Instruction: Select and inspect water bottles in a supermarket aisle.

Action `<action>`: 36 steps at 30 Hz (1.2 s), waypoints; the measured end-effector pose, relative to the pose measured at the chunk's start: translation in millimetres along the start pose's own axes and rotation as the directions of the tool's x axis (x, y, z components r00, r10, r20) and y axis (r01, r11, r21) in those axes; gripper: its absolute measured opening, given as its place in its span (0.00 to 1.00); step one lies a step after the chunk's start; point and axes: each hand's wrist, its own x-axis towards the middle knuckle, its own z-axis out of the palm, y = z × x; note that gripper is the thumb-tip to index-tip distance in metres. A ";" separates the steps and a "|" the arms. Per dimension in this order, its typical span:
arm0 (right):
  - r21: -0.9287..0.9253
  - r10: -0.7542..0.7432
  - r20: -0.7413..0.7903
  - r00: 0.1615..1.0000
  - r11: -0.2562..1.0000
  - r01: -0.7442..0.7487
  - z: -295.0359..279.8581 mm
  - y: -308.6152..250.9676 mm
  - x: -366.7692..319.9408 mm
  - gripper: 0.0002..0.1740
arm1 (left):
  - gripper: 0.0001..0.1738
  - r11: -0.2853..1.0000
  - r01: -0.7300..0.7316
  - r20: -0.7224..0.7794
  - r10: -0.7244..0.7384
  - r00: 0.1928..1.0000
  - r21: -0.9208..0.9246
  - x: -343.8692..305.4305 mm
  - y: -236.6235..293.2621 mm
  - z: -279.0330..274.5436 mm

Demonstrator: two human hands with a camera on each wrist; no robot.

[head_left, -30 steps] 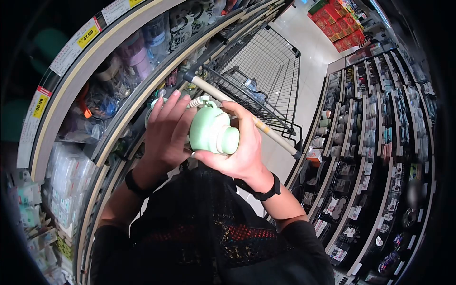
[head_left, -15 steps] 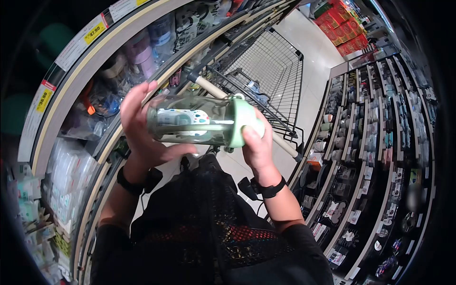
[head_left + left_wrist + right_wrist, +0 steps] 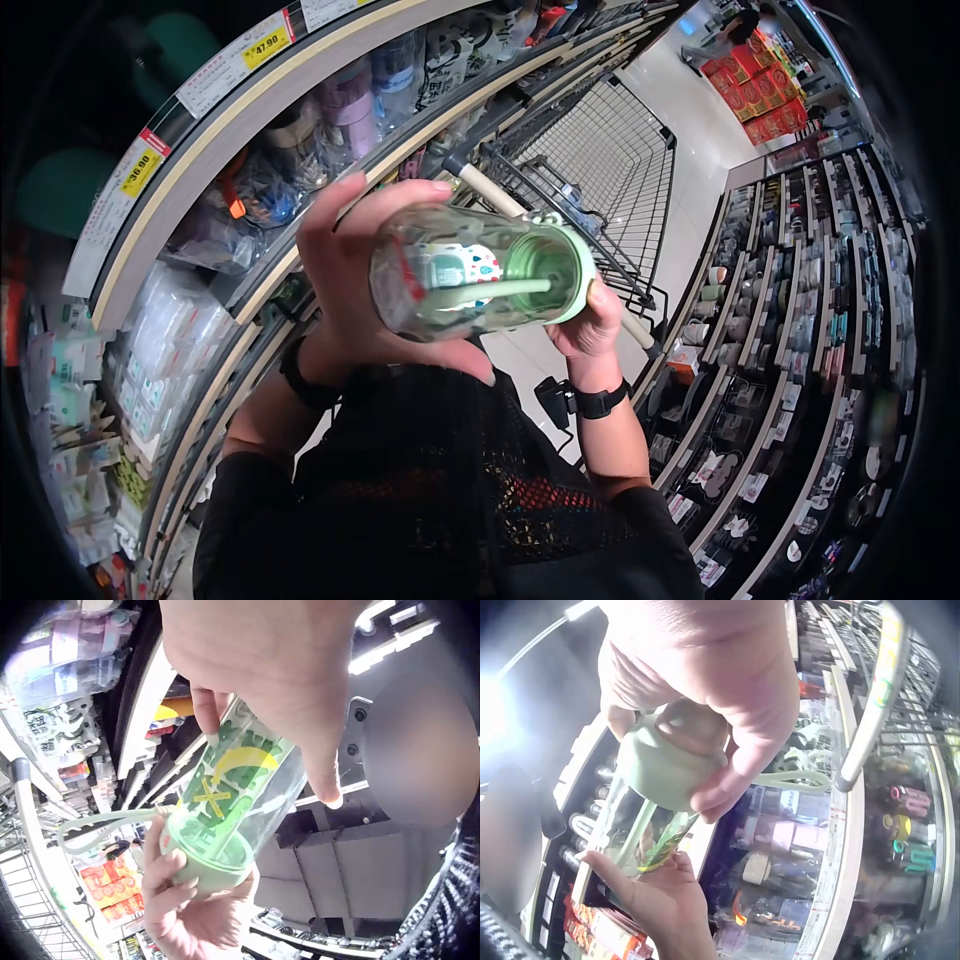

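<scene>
A clear bottle [image 3: 460, 275] with a pale green lid [image 3: 575, 270] lies tilted between both hands in the head view, its base toward the left. The left hand [image 3: 350, 280] curves round the base end, thumb below and fingers above. The right hand [image 3: 592, 325] grips the lid. Through the wall show a green straw and a dotted label. In the left wrist view the bottle [image 3: 240, 780] bears green and yellow print, and a strap loop [image 3: 97, 825] hangs from the lid. In the right wrist view the right hand's fingers wrap the lid [image 3: 660, 765].
A shopping cart [image 3: 610, 160] stands beyond the hands. At the left, shelves with price labels [image 3: 235, 65] hold a purple bottle [image 3: 350, 110] and bagged goods. More stocked shelves [image 3: 800, 350] line the right. Red boxes [image 3: 755, 90] and another person are at the far end.
The bottle has turned from its lid facing the camera to lying sideways, then its base has come toward the camera. The left hand has moved round the base end. The view has shifted slightly.
</scene>
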 end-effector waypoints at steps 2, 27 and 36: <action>0.267 0.076 0.065 0.995 0.959 -0.091 -0.7 11.1 -0.2 0.42 | 0.78 0.998 0.051 0.043 -0.052 0.998 0.030 0.1 12.2 3.8; -0.680 -0.361 -0.043 0.931 0.694 0.238 51.5 -30.7 15.5 0.41 | 0.37 0.623 -0.170 0.280 -0.082 0.957 0.764 -8.7 12.2 19.3; -0.854 -0.427 0.403 0.810 0.144 0.501 51.5 -46.3 10.9 0.36 | 0.39 0.906 0.034 0.362 -0.203 0.910 0.421 -15.1 -6.3 18.4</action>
